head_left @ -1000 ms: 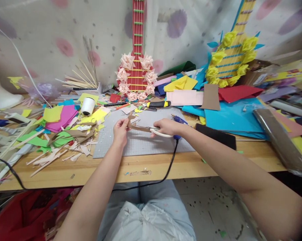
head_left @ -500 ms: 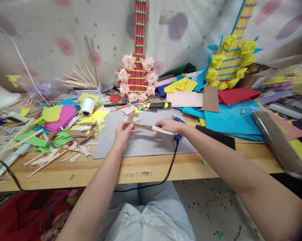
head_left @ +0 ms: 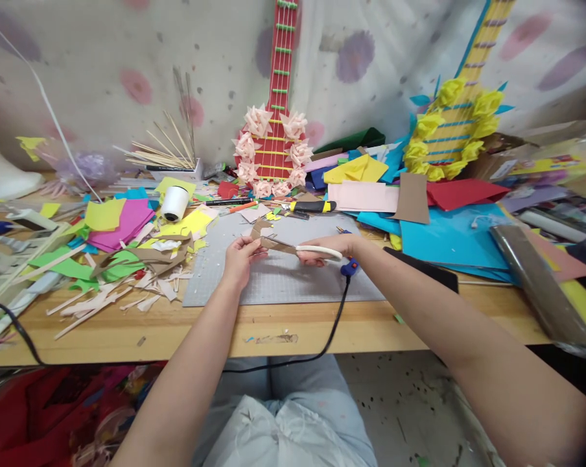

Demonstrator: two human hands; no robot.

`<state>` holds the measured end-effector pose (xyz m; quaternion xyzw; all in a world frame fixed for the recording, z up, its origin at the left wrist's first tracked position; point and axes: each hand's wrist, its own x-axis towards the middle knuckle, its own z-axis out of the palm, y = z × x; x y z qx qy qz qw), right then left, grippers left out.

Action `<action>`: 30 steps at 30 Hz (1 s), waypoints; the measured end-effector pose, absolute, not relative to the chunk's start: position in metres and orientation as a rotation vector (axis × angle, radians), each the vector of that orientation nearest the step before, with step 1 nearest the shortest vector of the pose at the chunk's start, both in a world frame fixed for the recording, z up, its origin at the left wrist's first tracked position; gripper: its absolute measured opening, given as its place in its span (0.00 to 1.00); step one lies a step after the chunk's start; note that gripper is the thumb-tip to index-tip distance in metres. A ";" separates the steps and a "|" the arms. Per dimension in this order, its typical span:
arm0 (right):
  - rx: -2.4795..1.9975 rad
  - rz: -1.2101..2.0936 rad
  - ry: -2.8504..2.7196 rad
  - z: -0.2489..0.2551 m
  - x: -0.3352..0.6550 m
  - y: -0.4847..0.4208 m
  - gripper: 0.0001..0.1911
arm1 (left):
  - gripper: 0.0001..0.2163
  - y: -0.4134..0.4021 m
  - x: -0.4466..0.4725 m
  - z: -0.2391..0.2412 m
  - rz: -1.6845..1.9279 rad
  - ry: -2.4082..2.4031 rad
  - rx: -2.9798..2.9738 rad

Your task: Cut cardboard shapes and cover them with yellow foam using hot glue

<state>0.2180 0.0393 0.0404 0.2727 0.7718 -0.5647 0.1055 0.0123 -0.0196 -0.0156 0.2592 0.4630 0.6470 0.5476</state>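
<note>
1. Far left, a messy pile of skinny, pale paper scraps lay on the wood-grain table, with a flat magenta sheet behind.
2. Next came thin, straight sticks fanning out of a box, and a smooth white roll tipped on its side.
3. The left hand had thumb and fingers pinched together on some matte brown paper, over the gray gridded mat.
4. Behind that stood a red guitar, its rounded body edged with pointy, pale pink paper flowers.
5. The scissors had curvy, glossy white handles, metal blades angled left at the brown paper. Couldn't tell if they were biting into it.
6. The right hand was wrapped around those handles, just beside a blue glue gun.
7. Over on the right: flat blue sheets, then a yellow guitar with ruffled yellow flowers.
</note>
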 end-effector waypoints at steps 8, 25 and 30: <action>0.755 -1.648 2.285 0.046 0.222 0.045 0.29 | 0.10 -0.024 0.014 -0.006 1.440 1.059 0.643; 0.960 -1.630 2.188 0.057 0.213 0.040 0.28 | 0.11 -0.020 0.020 -0.015 1.513 1.073 0.635; 1.053 -1.631 2.187 0.058 0.212 0.035 0.27 | 0.11 -0.021 0.021 -0.013 1.510 1.068 0.574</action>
